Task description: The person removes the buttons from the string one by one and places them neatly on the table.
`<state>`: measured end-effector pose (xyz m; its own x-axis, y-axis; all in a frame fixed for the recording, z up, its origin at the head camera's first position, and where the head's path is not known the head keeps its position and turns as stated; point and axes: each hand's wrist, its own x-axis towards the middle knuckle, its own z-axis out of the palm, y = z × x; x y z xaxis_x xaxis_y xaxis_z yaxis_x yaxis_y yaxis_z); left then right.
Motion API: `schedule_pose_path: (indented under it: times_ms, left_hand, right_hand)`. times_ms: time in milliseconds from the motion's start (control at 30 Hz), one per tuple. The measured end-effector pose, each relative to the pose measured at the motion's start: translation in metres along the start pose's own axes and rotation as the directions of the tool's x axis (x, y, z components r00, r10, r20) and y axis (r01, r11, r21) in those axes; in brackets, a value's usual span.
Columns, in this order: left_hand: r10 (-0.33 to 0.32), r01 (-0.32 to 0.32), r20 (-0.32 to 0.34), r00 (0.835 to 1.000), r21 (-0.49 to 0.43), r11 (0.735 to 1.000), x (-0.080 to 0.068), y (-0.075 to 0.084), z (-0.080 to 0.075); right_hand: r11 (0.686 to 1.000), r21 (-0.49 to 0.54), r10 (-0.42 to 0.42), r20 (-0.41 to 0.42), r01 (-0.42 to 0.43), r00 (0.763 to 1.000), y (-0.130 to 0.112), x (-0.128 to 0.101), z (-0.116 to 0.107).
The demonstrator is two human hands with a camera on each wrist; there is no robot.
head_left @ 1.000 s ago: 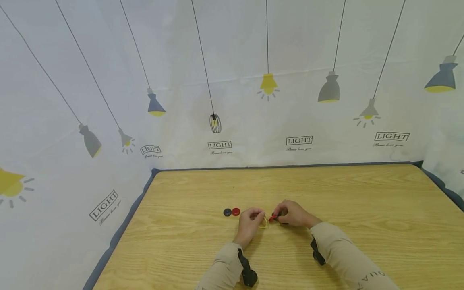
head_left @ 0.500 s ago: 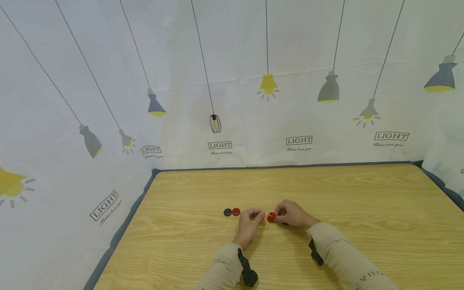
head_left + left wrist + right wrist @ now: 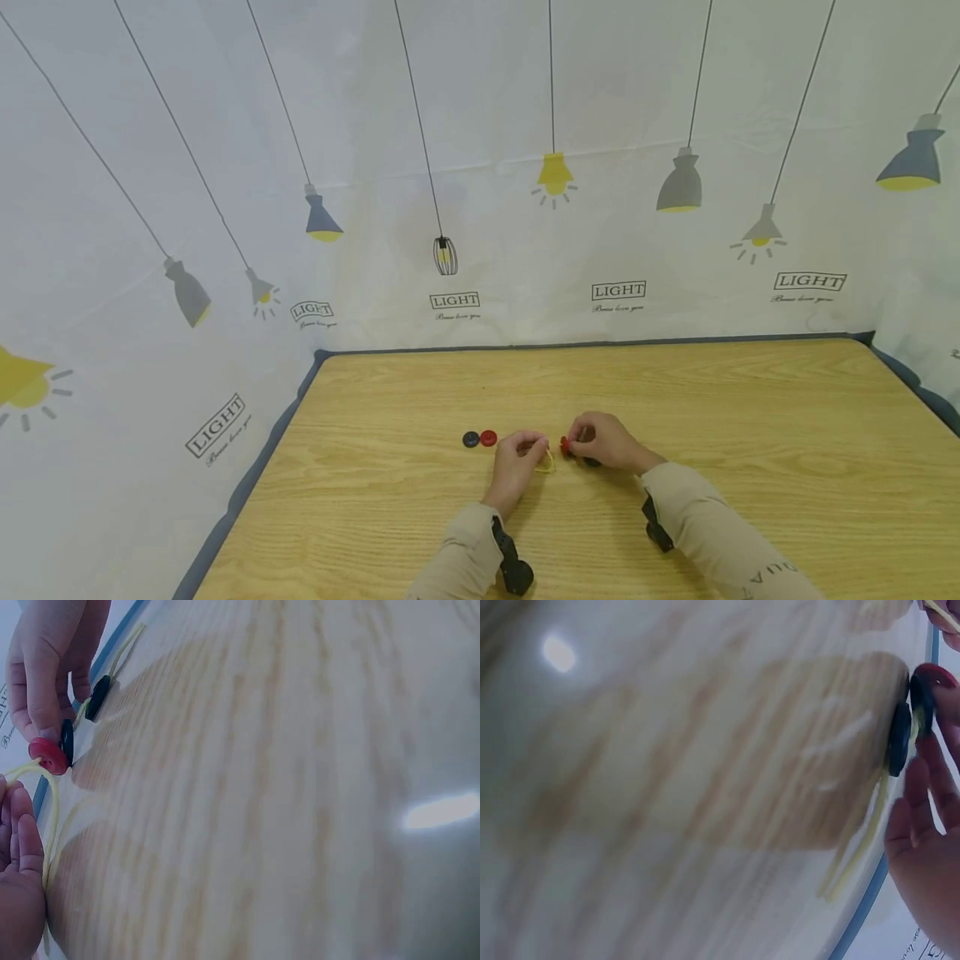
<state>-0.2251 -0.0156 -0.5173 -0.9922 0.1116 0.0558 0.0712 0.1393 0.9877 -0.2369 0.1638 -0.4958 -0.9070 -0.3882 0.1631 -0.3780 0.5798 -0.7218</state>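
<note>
My left hand (image 3: 516,468) pinches a yellow cord (image 3: 54,806) between thumb and fingertips, and a loop of it hangs below. Facing it, my right hand (image 3: 611,442) holds a red button (image 3: 49,756) by the edge, with a dark button (image 3: 67,742) right behind it. The cord runs into the red button's face. Another dark button (image 3: 98,697) sits farther along the cord, under the right hand. In the right wrist view, two cord strands (image 3: 855,855) trail over the table from the dark buttons. The fingertips of the left hand are partly out of the left wrist view.
A loose dark button (image 3: 470,439) and a loose red button (image 3: 488,438) lie side by side on the wooden table (image 3: 360,500), left of my left hand. Behind the table hangs a white cloth (image 3: 510,250) printed with lamps.
The red button in my right hand turned its face toward the head camera, then turned back more edge-on and shifted slightly right. My left hand stayed in place with the cord.
</note>
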Motion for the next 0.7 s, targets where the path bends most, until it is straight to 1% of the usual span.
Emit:
schedule_pose_path:
  times_ms: [67,200,267,333,433,467,500,567,667,700]
  left_hand:
    - [0.007,-0.007,-0.004,1.000,-0.014,1.000,-0.003,0.005,0.000]
    - [0.011,-0.011,-0.006,1.000,-0.027,1.000,-0.011,0.023,-0.001]
    - [0.008,-0.009,-0.008,1.000,-0.031,0.999,-0.014,0.030,-0.001]
    - [0.002,-0.002,-0.010,1.000,-0.037,0.999,-0.011,0.023,-0.001]
    - [0.043,-0.043,-0.006,0.999,-0.045,0.998,-0.004,0.006,0.000]
    - [0.086,-0.086,-0.002,0.996,-0.047,0.995,-0.002,0.000,-0.001]
    - [0.104,-0.104,-0.001,0.995,-0.048,0.993,0.000,-0.005,0.000]
    - [0.124,-0.124,0.002,0.992,-0.047,0.991,0.000,-0.007,-0.001]
    - [0.085,-0.085,-0.005,0.996,-0.044,0.995,0.000,-0.003,0.000]
    - [0.048,-0.048,-0.009,0.999,-0.037,0.998,0.000,-0.001,0.001]
  right_hand:
    - [1.000,0.019,-0.010,-0.022,0.011,1.000,0.000,0.000,0.001]
    - [0.999,0.042,-0.012,-0.056,0.015,0.998,0.000,0.001,0.002]
    - [0.999,0.040,-0.017,-0.065,0.020,0.998,0.001,0.002,0.002]
    - [0.999,0.032,-0.021,-0.072,0.023,0.997,0.002,0.002,0.002]
    - [0.999,0.014,-0.036,-0.082,0.038,0.996,0.002,0.002,0.003]
    - [0.999,0.010,-0.036,-0.083,0.037,0.996,0.002,0.002,0.003]
    - [0.999,0.008,-0.036,-0.081,0.037,0.996,0.002,0.002,0.003]
    - [0.999,0.014,-0.031,-0.074,0.032,0.997,0.001,0.003,0.002]
    - [1.000,0.027,-0.013,-0.057,0.014,0.998,0.000,0.003,0.002]
    - [0.999,0.030,-0.011,-0.052,0.012,0.999,-0.001,0.003,0.002]
